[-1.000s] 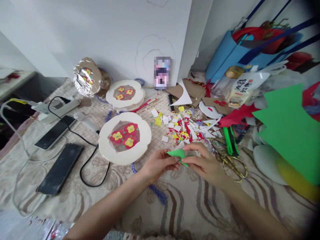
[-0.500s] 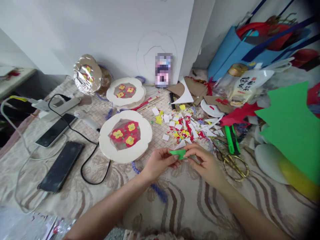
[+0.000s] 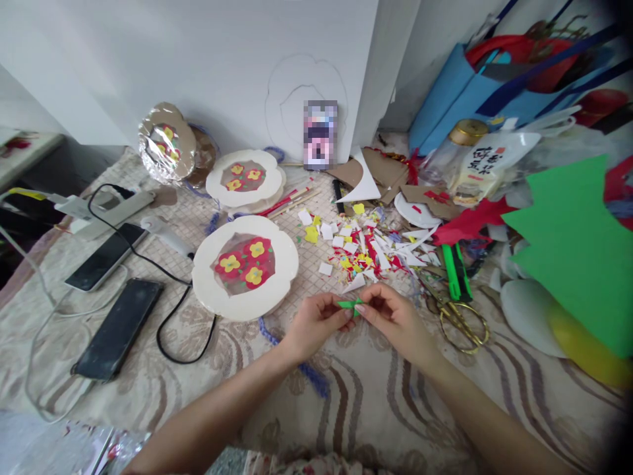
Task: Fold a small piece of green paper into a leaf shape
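Between my two hands is a small folded piece of green paper (image 3: 350, 305). My left hand (image 3: 316, 323) pinches its left end, and my right hand (image 3: 395, 320) pinches the right end with thumb and fingers. Just left of my hands lies a white scalloped frame (image 3: 208, 284) with red and yellow paper flowers in its sheer centre. Paper scraps (image 3: 363, 247) in white, red and yellow are scattered beyond my fingers. Gold-handled scissors (image 3: 465, 326) rest to the right, near a green utility knife (image 3: 455, 272).
A large green paper sheet (image 3: 573, 244) lies at right. Behind it stand a blue bag (image 3: 445, 92) and a white pouch (image 3: 487, 165). A phone (image 3: 320, 135) leans against the white board (image 3: 198, 59). Two dark phones (image 3: 119, 330) and cables lie left. A second flower frame (image 3: 215, 178) sits farther back.
The green paper has gone from showing a broad flat face to a narrower, folded shape between my fingers. My hands have stayed in nearly the same place; the view has shifted slightly.
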`<state>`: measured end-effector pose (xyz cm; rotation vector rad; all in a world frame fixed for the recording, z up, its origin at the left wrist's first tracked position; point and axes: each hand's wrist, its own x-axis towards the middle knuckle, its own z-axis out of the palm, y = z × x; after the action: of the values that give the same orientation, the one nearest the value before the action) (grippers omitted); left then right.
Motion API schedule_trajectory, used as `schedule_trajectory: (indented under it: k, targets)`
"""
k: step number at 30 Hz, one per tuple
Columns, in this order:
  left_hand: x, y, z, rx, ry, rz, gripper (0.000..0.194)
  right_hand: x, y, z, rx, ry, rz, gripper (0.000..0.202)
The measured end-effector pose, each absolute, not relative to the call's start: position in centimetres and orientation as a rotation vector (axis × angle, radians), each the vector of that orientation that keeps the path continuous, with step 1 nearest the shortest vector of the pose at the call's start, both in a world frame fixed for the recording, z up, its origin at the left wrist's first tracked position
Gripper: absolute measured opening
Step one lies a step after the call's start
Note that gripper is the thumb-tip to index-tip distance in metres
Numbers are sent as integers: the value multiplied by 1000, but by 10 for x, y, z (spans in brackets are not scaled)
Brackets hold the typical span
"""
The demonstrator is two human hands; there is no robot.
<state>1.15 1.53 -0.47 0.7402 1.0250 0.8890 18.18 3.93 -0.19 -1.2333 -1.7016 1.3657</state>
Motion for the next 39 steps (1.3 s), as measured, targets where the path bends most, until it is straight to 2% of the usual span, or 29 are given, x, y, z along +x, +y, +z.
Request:
schedule_trajectory:
  k: [18, 23, 25, 27, 31, 35, 39]
  targets:
    - [11, 16, -4, 680, 1008, 889, 32, 182, 40, -8, -1159, -1705, 1372, 12]
    - [2, 20, 2, 548, 1003, 971, 31, 194, 57, 14, -887, -1991, 1288, 5]
    - [-1, 21, 2, 522, 1029, 1028, 31, 197, 73, 28, -841, -2098, 1255, 8]
    - [-2, 22, 1, 521, 1034, 1050, 32, 194, 96, 41, -860, -2138, 1129, 12]
    - [-2, 21, -4, 528, 1003, 1018, 32, 173, 163, 54, -959, -2258, 670, 18]
    - [-1, 20, -7, 470, 976, 1018, 32, 148, 240, 52, -1001, -2503, 109, 32]
    - [-4, 22, -8, 404, 959, 1016, 33, 129, 296, 47, -1129, -2693, -214, 43]
